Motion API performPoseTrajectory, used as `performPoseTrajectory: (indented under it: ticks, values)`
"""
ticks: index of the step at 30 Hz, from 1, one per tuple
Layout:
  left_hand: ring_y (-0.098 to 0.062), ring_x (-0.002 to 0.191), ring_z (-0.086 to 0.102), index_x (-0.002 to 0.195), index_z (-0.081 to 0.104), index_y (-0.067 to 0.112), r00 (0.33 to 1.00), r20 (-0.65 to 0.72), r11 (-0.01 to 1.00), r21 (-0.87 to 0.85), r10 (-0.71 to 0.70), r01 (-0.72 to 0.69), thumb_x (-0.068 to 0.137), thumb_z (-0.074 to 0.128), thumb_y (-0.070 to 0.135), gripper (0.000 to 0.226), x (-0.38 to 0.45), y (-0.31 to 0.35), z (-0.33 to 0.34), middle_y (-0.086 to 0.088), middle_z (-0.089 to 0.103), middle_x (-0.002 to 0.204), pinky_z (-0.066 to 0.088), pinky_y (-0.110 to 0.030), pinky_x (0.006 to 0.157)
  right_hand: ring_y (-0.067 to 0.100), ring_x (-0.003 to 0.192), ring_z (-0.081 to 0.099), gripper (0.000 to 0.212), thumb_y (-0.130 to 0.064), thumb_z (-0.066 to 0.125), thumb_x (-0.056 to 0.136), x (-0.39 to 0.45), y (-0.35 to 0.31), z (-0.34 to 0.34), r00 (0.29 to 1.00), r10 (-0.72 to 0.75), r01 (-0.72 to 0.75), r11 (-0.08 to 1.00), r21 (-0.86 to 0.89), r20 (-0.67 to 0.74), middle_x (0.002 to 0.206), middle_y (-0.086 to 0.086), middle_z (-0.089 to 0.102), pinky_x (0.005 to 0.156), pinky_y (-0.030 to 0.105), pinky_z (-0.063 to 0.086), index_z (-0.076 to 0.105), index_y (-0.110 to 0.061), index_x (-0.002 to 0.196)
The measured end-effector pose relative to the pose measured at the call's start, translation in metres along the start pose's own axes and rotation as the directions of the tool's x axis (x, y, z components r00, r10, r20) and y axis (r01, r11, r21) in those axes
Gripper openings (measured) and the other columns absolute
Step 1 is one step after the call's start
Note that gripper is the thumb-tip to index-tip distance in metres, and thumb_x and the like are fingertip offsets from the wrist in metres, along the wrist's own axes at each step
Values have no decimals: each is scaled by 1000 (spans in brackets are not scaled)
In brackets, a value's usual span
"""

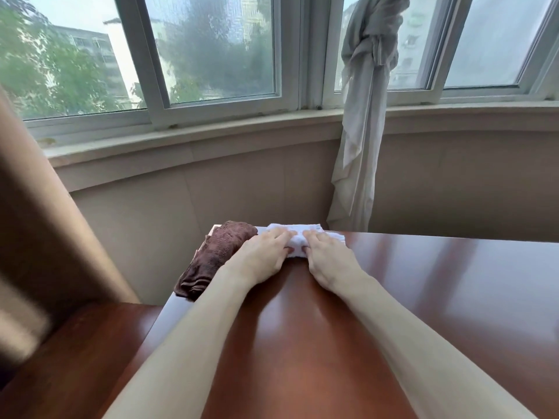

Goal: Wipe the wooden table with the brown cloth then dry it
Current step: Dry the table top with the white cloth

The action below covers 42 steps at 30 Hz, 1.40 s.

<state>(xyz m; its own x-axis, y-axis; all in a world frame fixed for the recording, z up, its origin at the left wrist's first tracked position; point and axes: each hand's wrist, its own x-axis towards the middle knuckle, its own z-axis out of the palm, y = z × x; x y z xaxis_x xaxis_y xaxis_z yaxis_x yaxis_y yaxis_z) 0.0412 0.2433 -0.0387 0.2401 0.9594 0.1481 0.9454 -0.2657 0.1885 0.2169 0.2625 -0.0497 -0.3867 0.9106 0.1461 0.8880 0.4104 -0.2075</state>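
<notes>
A glossy reddish wooden table (423,297) fills the lower right of the head view. At its far left corner lies a folded white cloth (298,234). My left hand (263,255) and my right hand (328,258) both rest on the white cloth, fingers bent over its near edge, gripping it side by side. A brown cloth (214,258) lies crumpled along the table's left edge, just left of my left hand and not held. Part of the white cloth is hidden under my fingers.
A lower wooden surface (75,358) sits at the bottom left, beside a brown curtain (45,222). Behind the table runs a beige wall with a windowsill (211,140) and windows. A knotted grey-white curtain (360,131) hangs down behind the table's far edge.
</notes>
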Motion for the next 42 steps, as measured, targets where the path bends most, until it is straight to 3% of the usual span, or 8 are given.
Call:
performPoseTrajectory:
  ticks: [6,15,19,27,29,32,36,42]
  values:
    - [-30,121,56,138,47,13,979,180,971,235,-96,52,102,47,25,38,-17,32,-47,-8,54,141,46,-41,91,31,132,48,37,-23,41,102,-3,-12,-52,953,18,31,987,-156,301,147,10,50,97,37,43,53,-15,136]
    - [-38,143,32,157,21,20,880,-48,872,119,-473,475,91,56,63,87,-132,-17,-43,-12,29,158,35,-49,113,35,132,47,47,-27,40,103,-15,-118,-40,974,-182,182,983,18,135,142,16,48,106,47,42,43,-11,148]
    - [-27,130,52,158,21,33,909,-82,912,-53,-409,406,94,57,58,77,-149,-35,-35,-2,42,149,46,-39,101,38,132,46,42,-29,29,110,3,-158,-12,977,-139,128,989,81,163,142,20,48,105,46,38,48,-4,139]
    - [-27,121,54,157,24,35,914,-86,909,105,-397,404,96,52,60,72,-114,-41,-33,-5,43,142,49,-40,89,31,145,35,47,-26,27,111,47,-144,-5,964,-161,140,984,110,209,157,17,35,114,38,26,35,-6,154]
    - [-27,124,50,154,29,32,913,-80,898,168,-400,407,93,51,68,74,-108,-43,-37,-6,44,141,49,-39,87,29,141,41,48,-27,35,109,41,-131,-16,972,-220,210,971,117,80,156,13,40,111,37,31,38,-11,154]
    - [-26,139,36,153,33,30,937,-165,925,178,-309,336,90,50,72,77,-105,-34,-34,-5,39,151,40,-37,106,30,128,51,47,-23,47,102,17,-92,-33,962,-198,214,974,73,-186,146,8,51,100,35,38,50,-17,148]
    - [-24,149,25,157,29,34,969,-208,990,18,-134,141,99,48,53,64,-87,6,-19,-2,34,160,28,-35,117,30,133,47,49,-28,44,103,-28,-27,-32,1000,-12,12,1000,-7,-27,148,6,49,108,43,39,44,-24,151]
    - [-27,153,16,159,23,28,980,-116,973,146,-164,180,102,41,38,60,-58,20,0,-7,21,166,16,-41,122,25,141,41,45,-18,39,108,-22,-16,-17,991,-133,130,981,142,13,152,8,48,111,28,24,44,-17,153]
